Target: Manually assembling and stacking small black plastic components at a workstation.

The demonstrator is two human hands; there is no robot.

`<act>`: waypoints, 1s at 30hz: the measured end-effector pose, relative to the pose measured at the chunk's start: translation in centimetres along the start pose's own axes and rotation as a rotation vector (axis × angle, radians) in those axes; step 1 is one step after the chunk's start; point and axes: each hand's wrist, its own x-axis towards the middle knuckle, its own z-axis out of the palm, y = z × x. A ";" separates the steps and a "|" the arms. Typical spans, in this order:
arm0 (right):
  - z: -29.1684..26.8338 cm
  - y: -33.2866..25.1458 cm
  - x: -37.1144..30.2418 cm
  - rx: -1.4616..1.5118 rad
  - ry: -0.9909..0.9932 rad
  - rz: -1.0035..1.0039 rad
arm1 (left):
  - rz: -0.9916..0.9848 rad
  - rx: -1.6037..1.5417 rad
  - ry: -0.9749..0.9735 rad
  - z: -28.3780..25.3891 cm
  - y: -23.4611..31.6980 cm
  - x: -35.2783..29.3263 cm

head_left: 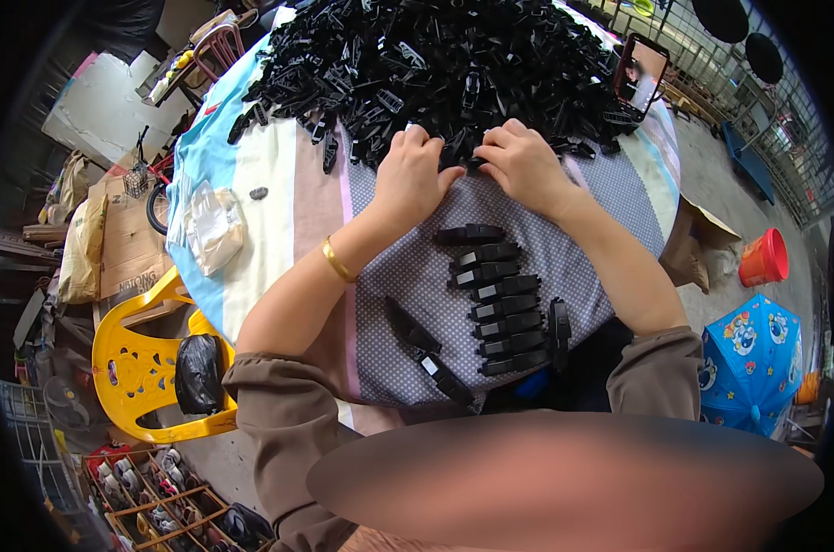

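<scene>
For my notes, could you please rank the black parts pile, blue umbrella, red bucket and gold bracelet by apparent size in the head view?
Largest to smallest:
Black parts pile
Blue umbrella
Red bucket
Gold bracelet

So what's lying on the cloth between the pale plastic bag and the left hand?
In the head view, a small dark oval piece lies there, nearer the plastic bag than the left hand, on the striped cloth.

Black parts, heaped, black blocks, aligned
</scene>
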 end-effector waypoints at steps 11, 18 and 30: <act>-2.6 -2.0 -0.5 -0.150 -0.200 -0.051 | 0.037 -0.002 -0.115 -2.2 1.4 -4.0; -3.6 -2.1 -0.3 0.257 -0.402 0.074 | 0.059 -0.242 -0.297 -3.1 1.5 -4.8; -3.4 -0.4 0.3 0.517 -0.538 0.154 | -0.162 -0.276 -0.159 -2.4 0.5 -4.4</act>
